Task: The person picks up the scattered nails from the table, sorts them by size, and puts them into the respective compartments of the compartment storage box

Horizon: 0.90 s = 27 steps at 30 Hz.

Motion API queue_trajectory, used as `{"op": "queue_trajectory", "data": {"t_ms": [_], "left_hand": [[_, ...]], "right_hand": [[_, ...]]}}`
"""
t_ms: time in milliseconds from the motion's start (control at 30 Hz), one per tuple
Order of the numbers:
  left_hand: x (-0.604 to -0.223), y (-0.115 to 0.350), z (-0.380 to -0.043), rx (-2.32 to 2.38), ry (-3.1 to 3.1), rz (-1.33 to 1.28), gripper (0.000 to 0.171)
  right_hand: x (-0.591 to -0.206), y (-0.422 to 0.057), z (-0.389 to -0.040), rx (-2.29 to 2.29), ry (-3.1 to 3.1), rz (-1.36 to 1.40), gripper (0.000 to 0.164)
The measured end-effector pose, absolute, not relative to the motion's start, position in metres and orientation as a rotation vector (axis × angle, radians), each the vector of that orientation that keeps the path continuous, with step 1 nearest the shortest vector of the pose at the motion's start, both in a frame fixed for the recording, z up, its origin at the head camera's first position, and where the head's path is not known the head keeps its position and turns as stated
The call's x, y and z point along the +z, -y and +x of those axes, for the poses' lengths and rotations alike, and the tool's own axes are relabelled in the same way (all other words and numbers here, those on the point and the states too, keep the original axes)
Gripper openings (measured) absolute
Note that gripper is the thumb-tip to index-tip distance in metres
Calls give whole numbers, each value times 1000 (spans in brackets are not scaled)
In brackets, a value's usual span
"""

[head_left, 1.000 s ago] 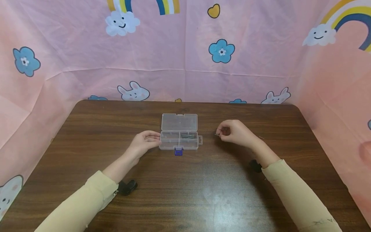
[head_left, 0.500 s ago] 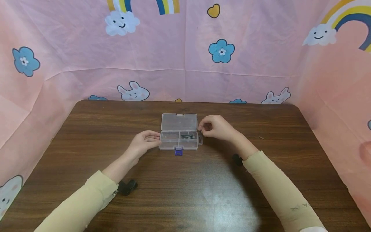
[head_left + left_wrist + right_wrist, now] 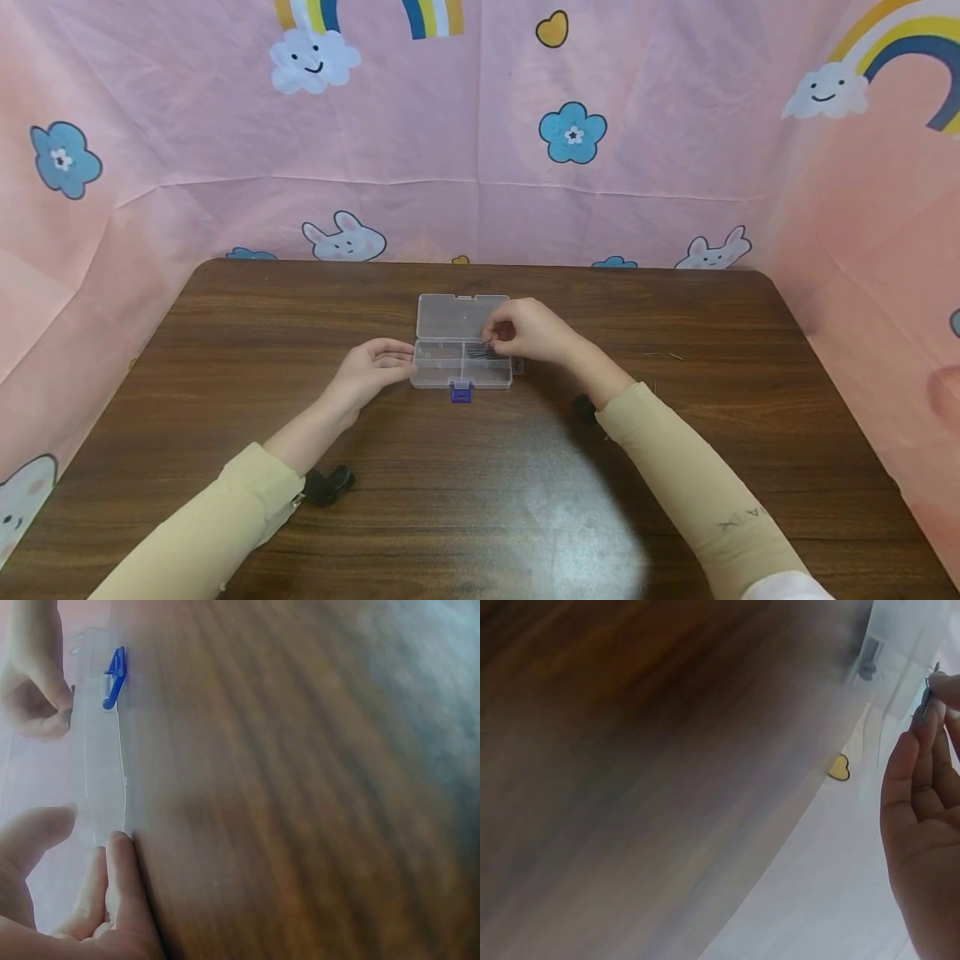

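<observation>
A clear plastic compartment box stands on the table with its lid folded back and its blue latch hanging down in front. My left hand touches the box's left end with nearly straight fingers; the left wrist view has the thumb at the upper rim and fingertips lower down. Over the back right compartment, my right hand pinches a thin metal nail between thumb and fingers. Several similar nails lie in that compartment, partly covered by the fingertips. A tiny ring is in the back left compartment.
Three loose nails lie on the wooden table to the right: one nail, another nail and a third nail near the right sleeve. A pink patterned cloth hangs around the table.
My right hand has moved left from the table right of the box to above the back right compartment, carrying the nail. My left hand and the box have stayed put.
</observation>
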State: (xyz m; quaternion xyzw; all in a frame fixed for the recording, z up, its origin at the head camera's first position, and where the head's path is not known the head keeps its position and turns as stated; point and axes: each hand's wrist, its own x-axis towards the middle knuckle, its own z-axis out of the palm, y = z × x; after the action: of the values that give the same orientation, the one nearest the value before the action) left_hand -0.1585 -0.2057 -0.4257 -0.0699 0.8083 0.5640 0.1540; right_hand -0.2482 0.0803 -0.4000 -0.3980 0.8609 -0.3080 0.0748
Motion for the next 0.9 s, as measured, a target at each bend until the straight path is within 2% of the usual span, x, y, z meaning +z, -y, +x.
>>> {"op": "queue_trajectory", "data": {"t_ms": [900], "left_hand": [[-424,205,-157,1617,-2314,-203,47]], "right_hand": [[-403,-80,-249,-887,-2565,-1239,10]]}}
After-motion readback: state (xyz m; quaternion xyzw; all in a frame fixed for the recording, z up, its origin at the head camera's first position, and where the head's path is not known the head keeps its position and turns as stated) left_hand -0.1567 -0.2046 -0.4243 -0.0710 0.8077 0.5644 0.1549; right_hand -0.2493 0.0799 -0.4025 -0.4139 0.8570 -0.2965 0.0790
